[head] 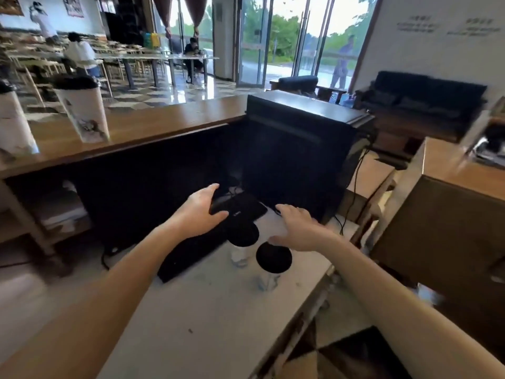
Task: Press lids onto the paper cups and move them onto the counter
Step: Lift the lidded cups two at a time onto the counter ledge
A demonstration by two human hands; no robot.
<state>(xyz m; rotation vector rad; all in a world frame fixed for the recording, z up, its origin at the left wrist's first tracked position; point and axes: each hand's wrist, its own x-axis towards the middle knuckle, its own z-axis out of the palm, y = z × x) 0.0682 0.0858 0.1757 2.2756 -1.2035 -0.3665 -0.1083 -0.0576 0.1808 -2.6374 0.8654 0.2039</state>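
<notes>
Head cam: two lidded cups (273,257) sit mid-frame on the white bench (207,310), and two finished cups (83,110) stand upper left on the wooden bench (153,124). Left hand (200,212) and right hand (299,228) hover above with fingers wide, holding nothing. Guessing the move step: grip the sides, lift.

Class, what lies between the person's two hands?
Head view: a flat black device and a lidded cup lie between the left hand and right hand.

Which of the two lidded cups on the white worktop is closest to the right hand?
The cup nearer the camera, just below the right hand; its neighbour stands farther back, by the left hand.
</notes>
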